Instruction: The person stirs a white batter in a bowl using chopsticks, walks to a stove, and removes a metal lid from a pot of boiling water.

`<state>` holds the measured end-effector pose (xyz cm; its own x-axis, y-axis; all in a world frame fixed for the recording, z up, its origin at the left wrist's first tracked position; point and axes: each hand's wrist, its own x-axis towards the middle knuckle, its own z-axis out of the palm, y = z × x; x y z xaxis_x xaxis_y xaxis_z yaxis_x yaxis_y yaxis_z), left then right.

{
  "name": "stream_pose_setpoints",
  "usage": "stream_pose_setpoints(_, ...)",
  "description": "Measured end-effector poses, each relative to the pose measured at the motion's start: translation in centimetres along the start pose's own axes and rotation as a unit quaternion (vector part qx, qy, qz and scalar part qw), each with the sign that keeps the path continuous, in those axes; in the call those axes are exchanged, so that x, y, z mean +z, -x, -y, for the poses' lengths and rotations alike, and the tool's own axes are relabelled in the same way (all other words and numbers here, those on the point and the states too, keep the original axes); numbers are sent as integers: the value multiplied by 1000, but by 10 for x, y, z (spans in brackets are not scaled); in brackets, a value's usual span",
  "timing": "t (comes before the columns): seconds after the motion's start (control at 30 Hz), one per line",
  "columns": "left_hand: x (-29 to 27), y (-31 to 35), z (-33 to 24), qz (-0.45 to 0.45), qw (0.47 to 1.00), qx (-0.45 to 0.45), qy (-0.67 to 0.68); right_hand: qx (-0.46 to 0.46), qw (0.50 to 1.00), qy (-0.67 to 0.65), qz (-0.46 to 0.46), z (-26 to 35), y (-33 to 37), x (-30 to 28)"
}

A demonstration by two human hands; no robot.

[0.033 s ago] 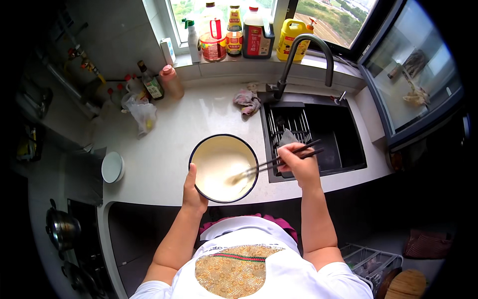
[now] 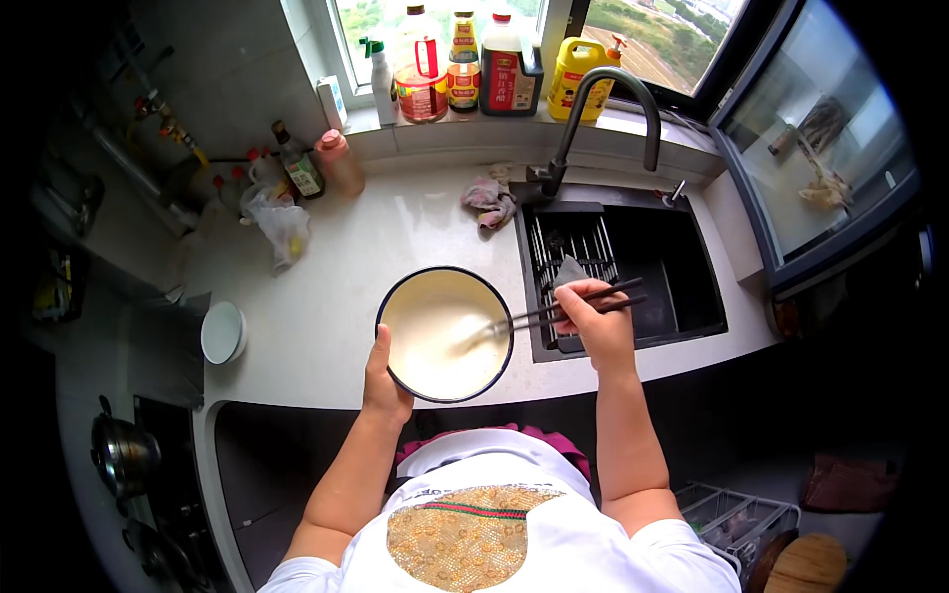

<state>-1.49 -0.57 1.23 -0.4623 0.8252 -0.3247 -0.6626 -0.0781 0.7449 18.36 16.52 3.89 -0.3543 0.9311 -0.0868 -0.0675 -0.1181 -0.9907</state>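
Centrally in the head view, a bowl (image 2: 444, 334) of pale batter is sitting on the white table (image 2: 326, 306), just left of the sink (image 2: 633, 267). The left hand (image 2: 384, 381) is gripping the bowl's lower-left rim, fingers pressed together under the edge and the thumb lying up along the rim. The right hand (image 2: 595, 321) is hovering over the sink's front edge, its fingers pinching a pair of dark chopsticks (image 2: 559, 308) whose tips are reaching left into the batter. Toward the upper middle of the frame, a crumpled cloth (image 2: 490, 201) is lying by the faucet (image 2: 603, 114), and bottles (image 2: 465, 64) are standing on the windowsill. At the left, a small white dish (image 2: 223, 332) is resting near the table's edge.
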Motion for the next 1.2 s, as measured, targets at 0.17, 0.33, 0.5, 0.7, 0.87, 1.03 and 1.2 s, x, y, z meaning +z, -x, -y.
stream_pose_setpoints(0.17,8,-2,22,4,1000,-9,19,14,993,-50,102,-15,21,18)
stream_pose_setpoints(0.33,0,-3,16,14,1000,12,17,59,997,23,49,-1,11,-10)
stream_pose_setpoints(0.5,14,-2,25,1,1000,-8,26,-42,999,-3,20,-15,22,16)
stream_pose_setpoints(0.7,12,-5,22,31,999,10,20,37,998,18,44,2,14,-14)
stream_pose_setpoints(0.87,19,-10,31,29,999,-15,8,-24,998,-11,64,-17,17,-4)
stream_pose_setpoints(1.03,21,-7,23,12,1000,-12,14,95,993,-4,70,1,12,-26)
stream_pose_setpoints(1.2,22,-8,27,15,1000,-21,9,-3,999,3,-38,-8,8,-17)
